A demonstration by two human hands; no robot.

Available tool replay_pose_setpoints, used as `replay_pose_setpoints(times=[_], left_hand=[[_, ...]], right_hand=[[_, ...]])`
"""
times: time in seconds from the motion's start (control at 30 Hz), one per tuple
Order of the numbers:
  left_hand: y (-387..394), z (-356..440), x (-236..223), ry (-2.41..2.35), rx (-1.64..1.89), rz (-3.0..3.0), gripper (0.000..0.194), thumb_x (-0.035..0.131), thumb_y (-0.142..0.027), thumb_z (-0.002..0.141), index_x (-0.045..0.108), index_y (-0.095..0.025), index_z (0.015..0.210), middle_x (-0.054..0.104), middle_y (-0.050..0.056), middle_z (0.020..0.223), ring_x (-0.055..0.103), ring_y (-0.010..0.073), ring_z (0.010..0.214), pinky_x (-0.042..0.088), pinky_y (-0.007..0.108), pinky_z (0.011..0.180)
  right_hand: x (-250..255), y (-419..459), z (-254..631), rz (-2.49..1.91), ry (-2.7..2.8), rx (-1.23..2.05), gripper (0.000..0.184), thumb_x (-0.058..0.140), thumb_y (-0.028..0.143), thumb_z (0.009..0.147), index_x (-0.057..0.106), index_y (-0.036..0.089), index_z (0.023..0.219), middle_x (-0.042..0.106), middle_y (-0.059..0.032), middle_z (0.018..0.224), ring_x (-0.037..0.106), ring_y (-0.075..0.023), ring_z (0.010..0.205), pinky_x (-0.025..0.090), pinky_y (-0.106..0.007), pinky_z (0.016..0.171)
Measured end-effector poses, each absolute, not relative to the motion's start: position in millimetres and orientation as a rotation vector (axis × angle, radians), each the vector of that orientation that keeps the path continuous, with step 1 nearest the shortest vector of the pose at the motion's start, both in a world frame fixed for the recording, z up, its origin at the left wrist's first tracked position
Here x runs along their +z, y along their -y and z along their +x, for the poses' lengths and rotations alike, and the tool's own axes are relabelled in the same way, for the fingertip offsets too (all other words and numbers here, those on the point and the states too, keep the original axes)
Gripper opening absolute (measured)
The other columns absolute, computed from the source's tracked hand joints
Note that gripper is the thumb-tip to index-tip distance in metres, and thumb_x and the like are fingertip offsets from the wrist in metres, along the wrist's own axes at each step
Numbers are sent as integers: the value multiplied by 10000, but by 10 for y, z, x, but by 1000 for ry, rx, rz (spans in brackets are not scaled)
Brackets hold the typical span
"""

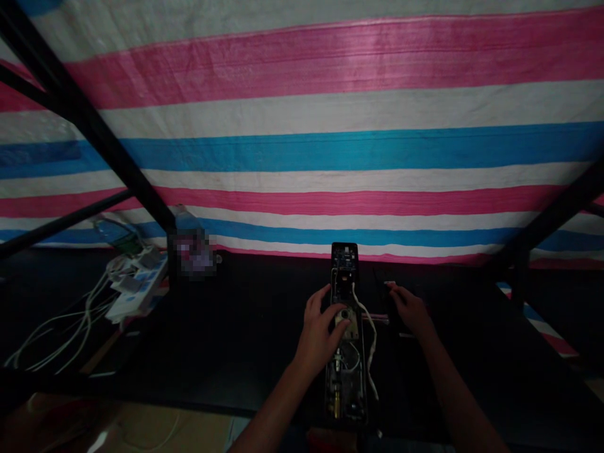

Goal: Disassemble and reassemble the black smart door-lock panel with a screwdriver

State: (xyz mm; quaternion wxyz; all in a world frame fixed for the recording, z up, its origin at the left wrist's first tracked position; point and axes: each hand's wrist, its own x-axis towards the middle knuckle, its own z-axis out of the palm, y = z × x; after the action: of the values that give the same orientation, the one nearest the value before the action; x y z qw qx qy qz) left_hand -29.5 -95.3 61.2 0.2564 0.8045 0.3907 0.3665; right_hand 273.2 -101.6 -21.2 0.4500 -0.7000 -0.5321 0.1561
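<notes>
A long, narrow black housing [360, 377], which looks like an opened electronic door lock, lies on the dark table with its inside facing up. It holds a circuit board [344, 257] at the far end, a pale metal plate [349, 331] with a round part, and thin wires. My left hand [321, 327] reaches over it, thumb and index finger closed on the metal plate around the round part. A white cable [372, 343] trails along the housing's right side. Right of it, my right hand [411, 308] pinches something small and whitish, too dark to name.
A thin pinkish rod-like thing [376, 318] lies right of the housing. At left are a white power strip [136, 292], tangled white cables [87, 324] and a plastic bottle [116, 233]. Black metal posts [106, 148] frame the table; a striped sheet [330, 151] hangs behind.
</notes>
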Motion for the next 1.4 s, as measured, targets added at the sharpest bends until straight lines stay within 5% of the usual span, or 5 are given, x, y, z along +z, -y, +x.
replay_pose_setpoints(times=[0.37, 0.77, 1.0, 1.4], left_hand=[[923, -837, 547, -1106, 1006, 1973, 222, 600, -304, 925, 685, -236, 1120, 686, 76, 1097, 651, 237, 1037, 526, 382, 923], [950, -1019, 177, -1178, 795, 2154, 229, 619, -234, 893, 710, -260, 1101, 704, 79, 1105, 622, 270, 1049, 497, 444, 933], [973, -1011, 161, -1202, 814, 2196, 274, 622, -212, 889, 710, -289, 1136, 678, 73, 1123, 612, 273, 1062, 513, 449, 925], [968, -996, 169, -1238, 739, 2233, 284, 599, -184, 909, 694, -259, 1166, 647, 70, 1146, 577, 264, 1090, 490, 447, 958]], right_hand=[[-199, 1045, 2724, -1747, 1313, 350, 311, 560, 429, 855, 727, 281, 1072, 757, -46, 1129, 698, -291, 1082, 532, -461, 941], [177, 1100, 2530, -1755, 1277, 190, 378, 536, 498, 856, 720, 214, 1026, 758, -111, 1052, 705, -318, 1005, 530, -484, 930], [822, 1417, 1564, -1423, 1785, 301, 254, 581, 323, 936, 680, 279, 1167, 679, -83, 1220, 612, -251, 1168, 509, -415, 995], [501, 1421, 1302, -1524, 1847, 106, 246, 588, 208, 927, 668, 261, 1154, 698, -82, 1096, 621, -286, 1031, 508, -468, 884]])
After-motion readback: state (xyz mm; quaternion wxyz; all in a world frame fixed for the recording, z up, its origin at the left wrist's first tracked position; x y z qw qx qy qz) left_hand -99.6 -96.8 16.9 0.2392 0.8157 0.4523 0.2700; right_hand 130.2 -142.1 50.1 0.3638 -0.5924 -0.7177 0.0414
